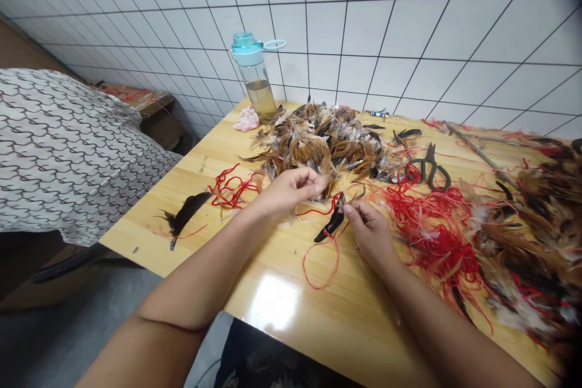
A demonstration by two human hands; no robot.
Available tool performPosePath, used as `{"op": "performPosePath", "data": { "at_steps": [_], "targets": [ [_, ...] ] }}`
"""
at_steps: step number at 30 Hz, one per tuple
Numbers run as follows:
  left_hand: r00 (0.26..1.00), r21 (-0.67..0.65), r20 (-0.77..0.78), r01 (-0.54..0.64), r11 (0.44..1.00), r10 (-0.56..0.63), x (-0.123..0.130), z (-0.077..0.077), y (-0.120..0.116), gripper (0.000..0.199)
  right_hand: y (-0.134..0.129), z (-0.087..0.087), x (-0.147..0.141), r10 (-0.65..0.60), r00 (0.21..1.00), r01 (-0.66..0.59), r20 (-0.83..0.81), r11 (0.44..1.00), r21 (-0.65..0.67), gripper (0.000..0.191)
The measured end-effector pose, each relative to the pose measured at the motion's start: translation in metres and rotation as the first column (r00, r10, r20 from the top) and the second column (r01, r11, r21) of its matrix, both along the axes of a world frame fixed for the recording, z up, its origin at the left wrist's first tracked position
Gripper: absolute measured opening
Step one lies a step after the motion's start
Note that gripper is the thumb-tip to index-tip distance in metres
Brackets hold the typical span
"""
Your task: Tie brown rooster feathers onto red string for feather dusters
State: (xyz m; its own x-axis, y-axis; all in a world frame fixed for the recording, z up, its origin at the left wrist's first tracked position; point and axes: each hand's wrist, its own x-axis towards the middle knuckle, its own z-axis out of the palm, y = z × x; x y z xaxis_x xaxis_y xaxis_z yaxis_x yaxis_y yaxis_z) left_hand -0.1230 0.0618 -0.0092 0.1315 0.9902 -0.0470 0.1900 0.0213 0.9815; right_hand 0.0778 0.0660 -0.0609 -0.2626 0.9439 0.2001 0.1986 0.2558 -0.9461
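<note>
My right hand (370,230) pinches a small bundle of black feathers (334,221), tilted with its dark tips down to the left. A loop of red string (321,286) hangs from that bundle onto the table. Just left of it, my left hand (297,188) has thumb and fingers closed at the near edge of a big pile of brown feathers (309,148); a light brown feather seems to be between the fingertips, though blurred. Red yarn (427,224) lies tangled right of my right hand, with dark-handled scissors (430,170) behind it.
A bottle with a turquoise lid (254,73) stands by the tiled wall, beside crumpled pink-white paper (246,119). One black feather bundle (186,215) lies on the left of the wooden table (182,267). More feathers (541,236) and a stick (477,151) are at right. Patterned cloth (73,157) is at left.
</note>
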Motion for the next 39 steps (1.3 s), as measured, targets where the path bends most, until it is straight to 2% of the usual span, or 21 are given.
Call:
{"op": "performPosePath", "data": {
  "at_steps": [2, 5, 7, 13, 21, 27, 31, 35, 37, 39],
  "targets": [
    [0.983, -0.09, 0.179, 0.05, 0.995, -0.033, 0.011, -0.002, -0.004, 0.033, 0.001, -0.001, 0.0, 0.008, 1.0, -0.008, -0.008, 1.0, 0.009, 0.028],
    [0.966, -0.177, 0.255, 0.095, 0.98, -0.048, 0.025, -0.008, -0.008, 0.037, 0.002, -0.002, 0.0, 0.015, 1.0, -0.014, -0.015, 0.999, 0.04, 0.028],
    [0.969, -0.176, 0.242, 0.09, 0.98, -0.045, 0.03, -0.011, -0.01, 0.038, 0.002, -0.003, -0.001, 0.015, 1.0, -0.015, -0.004, 0.998, 0.054, 0.028],
    [0.992, -0.045, 0.122, 0.045, 0.998, -0.039, 0.033, -0.02, -0.008, 0.032, 0.004, -0.005, -0.001, 0.055, 0.997, -0.058, 0.045, 0.997, 0.059, 0.026],
    [0.995, 0.002, 0.075, 0.058, 0.998, -0.058, 0.033, -0.026, -0.007, 0.029, 0.004, -0.008, -0.001, 0.088, 0.993, -0.095, 0.082, 0.992, 0.081, 0.026],
    [0.994, -0.001, 0.087, 0.062, 0.998, -0.062, 0.036, -0.024, -0.008, 0.031, 0.003, -0.007, -0.001, 0.111, 0.987, -0.123, 0.112, 0.988, 0.099, 0.025],
    [0.999, 0.037, -0.034, 0.039, 0.999, -0.037, 0.031, -0.021, -0.007, 0.027, 0.002, -0.006, -0.001, 0.062, 0.993, -0.071, 0.1, 0.993, 0.096, 0.025],
    [0.975, 0.144, -0.221, -0.003, 0.99, 0.035, 0.023, -0.012, 0.003, 0.019, 0.003, -0.007, 0.0, 0.003, 1.0, -0.003, 0.022, 1.0, 0.022, 0.025],
    [0.928, 0.216, -0.372, 0.055, 0.975, 0.03, 0.024, -0.004, 0.013, 0.014, 0.004, -0.007, 0.0, -0.03, 0.998, 0.028, -0.049, 0.999, -0.039, 0.025],
    [0.847, 0.288, -0.531, 0.148, 0.946, 0.03, 0.029, 0.003, 0.027, 0.01, 0.005, -0.008, -0.001, -0.06, 0.992, 0.052, -0.109, 0.995, -0.082, 0.026]
  ]
}}
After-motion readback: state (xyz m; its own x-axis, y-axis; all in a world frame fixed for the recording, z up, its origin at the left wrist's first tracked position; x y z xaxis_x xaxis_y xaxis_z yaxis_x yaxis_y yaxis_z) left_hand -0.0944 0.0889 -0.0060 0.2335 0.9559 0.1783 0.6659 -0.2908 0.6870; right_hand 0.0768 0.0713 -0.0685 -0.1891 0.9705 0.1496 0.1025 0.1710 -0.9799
